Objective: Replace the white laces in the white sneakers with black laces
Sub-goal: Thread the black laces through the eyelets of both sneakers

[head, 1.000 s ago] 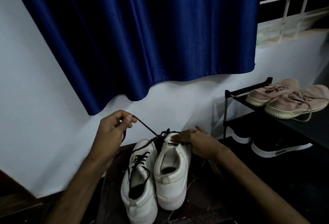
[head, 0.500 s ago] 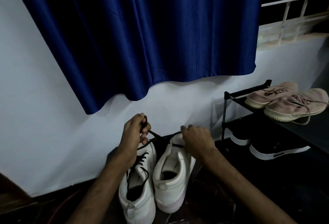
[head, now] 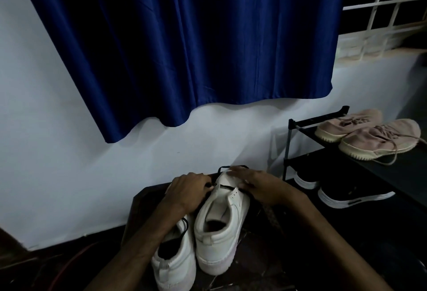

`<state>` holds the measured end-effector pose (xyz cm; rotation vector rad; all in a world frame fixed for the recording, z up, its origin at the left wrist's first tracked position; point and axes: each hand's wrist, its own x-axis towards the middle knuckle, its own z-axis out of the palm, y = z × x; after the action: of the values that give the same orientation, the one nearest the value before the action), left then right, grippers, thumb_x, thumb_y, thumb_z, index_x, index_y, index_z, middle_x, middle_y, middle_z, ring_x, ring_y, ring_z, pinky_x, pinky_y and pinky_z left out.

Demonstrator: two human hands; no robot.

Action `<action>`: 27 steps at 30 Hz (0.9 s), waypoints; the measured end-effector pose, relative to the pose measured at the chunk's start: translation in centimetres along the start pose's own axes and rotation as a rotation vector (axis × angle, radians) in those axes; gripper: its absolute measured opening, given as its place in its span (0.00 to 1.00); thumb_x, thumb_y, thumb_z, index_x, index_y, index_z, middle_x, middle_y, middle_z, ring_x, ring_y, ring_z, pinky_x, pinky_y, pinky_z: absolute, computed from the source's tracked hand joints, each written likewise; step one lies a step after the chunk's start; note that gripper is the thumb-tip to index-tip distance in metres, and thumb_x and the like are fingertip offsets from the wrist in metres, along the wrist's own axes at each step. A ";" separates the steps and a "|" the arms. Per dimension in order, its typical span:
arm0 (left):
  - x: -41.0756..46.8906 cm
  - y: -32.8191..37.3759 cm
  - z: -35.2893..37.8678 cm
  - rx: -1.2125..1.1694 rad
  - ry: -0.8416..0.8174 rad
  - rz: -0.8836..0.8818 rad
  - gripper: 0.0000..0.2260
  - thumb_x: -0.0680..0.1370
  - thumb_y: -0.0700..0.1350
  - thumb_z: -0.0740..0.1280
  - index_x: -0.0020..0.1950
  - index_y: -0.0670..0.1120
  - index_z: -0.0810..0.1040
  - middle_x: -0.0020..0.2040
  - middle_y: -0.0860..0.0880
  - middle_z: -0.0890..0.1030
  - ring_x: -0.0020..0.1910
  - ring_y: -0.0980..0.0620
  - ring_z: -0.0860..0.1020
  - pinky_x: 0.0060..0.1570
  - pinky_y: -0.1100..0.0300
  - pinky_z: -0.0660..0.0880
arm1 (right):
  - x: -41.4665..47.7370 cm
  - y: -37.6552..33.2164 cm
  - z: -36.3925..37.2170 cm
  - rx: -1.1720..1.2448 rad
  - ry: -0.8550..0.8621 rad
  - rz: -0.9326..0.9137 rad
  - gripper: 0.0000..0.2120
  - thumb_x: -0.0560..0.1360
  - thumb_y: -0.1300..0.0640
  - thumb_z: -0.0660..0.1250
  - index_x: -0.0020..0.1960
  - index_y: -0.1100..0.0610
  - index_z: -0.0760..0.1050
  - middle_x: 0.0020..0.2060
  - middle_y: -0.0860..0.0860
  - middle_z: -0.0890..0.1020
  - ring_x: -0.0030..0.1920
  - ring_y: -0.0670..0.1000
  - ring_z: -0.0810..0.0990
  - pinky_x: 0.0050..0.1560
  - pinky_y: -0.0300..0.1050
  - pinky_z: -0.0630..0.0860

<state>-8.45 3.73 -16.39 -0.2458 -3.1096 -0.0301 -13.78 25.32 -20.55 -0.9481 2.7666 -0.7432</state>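
Note:
Two white sneakers stand side by side on a dark surface, heels toward me. The left sneaker (head: 173, 265) carries a black lace through its eyelets. The right sneaker (head: 219, 226) has a black lace (head: 225, 186) crossing its front and looping past the toe. My left hand (head: 187, 190) is down at the front of the shoes, its fingers curled round the black lace. My right hand (head: 256, 183) lies over the toe of the right sneaker, fingers spread along it. The front eyelets are hidden under both hands.
A black shoe rack (head: 298, 126) stands at the right with pink sneakers (head: 369, 138) on top and black sneakers (head: 351, 194) below. A blue curtain (head: 184, 48) hangs over the white wall. A red cable (head: 69, 265) lies on the floor at the left.
My left hand has come down from its raised pull, bringing the black lace to the front of the right sneaker. My right hand has slid forward over the toe.

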 end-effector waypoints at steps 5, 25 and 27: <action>-0.2 0.5 -1.1 -0.157 -0.110 0.032 0.09 0.81 0.52 0.58 0.47 0.52 0.77 0.53 0.51 0.80 0.55 0.46 0.77 0.48 0.55 0.68 | 1.2 -0.5 -0.3 -0.040 -0.115 -0.021 0.22 0.84 0.59 0.54 0.77 0.51 0.58 0.78 0.46 0.55 0.77 0.47 0.55 0.65 0.25 0.47; -4.1 -4.2 -8.8 -1.295 0.363 -0.165 0.16 0.79 0.43 0.64 0.31 0.49 0.70 0.24 0.55 0.64 0.23 0.58 0.62 0.24 0.65 0.56 | 3.1 0.0 -1.5 -0.085 -0.245 0.034 0.22 0.83 0.57 0.56 0.76 0.45 0.62 0.77 0.45 0.57 0.75 0.50 0.62 0.73 0.37 0.53; -5.2 -5.4 -10.5 -1.352 0.419 -0.123 0.23 0.80 0.42 0.62 0.25 0.52 0.66 0.23 0.55 0.61 0.22 0.59 0.60 0.22 0.67 0.53 | 3.1 0.1 -1.4 -0.083 -0.240 0.011 0.23 0.82 0.59 0.57 0.76 0.47 0.62 0.77 0.45 0.57 0.75 0.51 0.62 0.74 0.40 0.54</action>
<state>-3.93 -2.60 -6.14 -0.0247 -2.1590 -1.8431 -16.69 24.10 -19.23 -0.9658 2.6071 -0.4805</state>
